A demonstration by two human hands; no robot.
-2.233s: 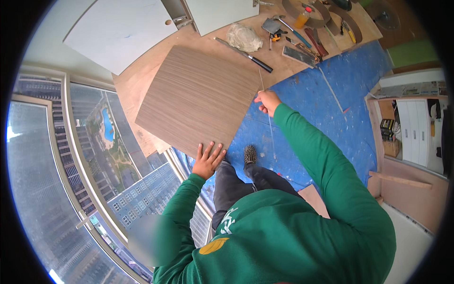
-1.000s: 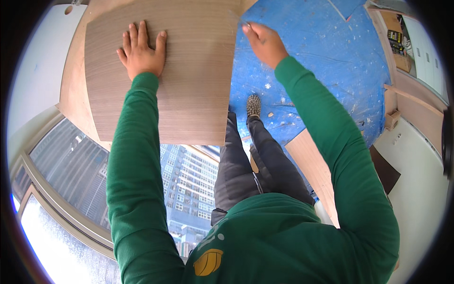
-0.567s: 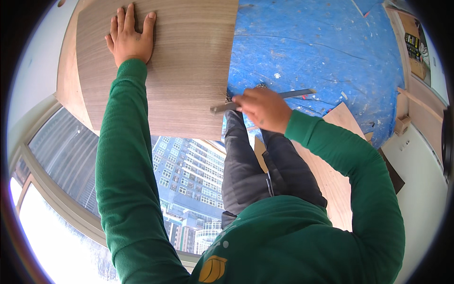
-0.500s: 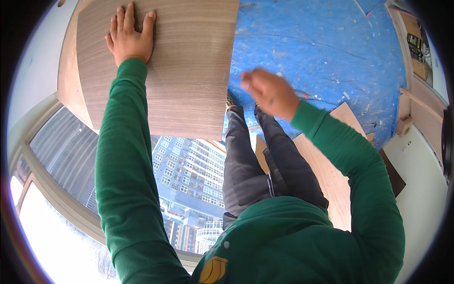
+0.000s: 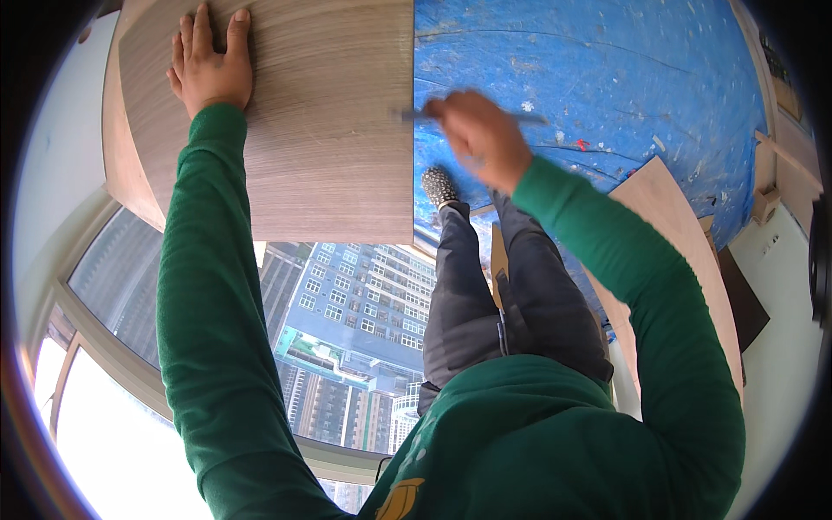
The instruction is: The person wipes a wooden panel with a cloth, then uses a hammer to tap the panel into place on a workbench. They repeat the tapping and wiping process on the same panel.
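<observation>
My left hand lies flat with fingers spread on a wood-grain board, near its far left part. Just off the board's right edge, my right hand is closed around a thin, dark, stick-like tool. Motion blurs that tool, so its exact kind cannot be made out. One end points left toward the board's edge, and the other sticks out to the right of my fist. Whether its tip touches the edge is unclear.
Blue sheeting, scattered with debris, covers the floor at right. A pale wood panel leans near my right forearm, with a dark panel beside it. A window with buildings outside lies below the board. My shoe stands by the board.
My right hand has shifted slightly with a blurred swing, and the stick-like tool now shows in it. My left hand stays flat on the board; the whole view has shifted a little.
</observation>
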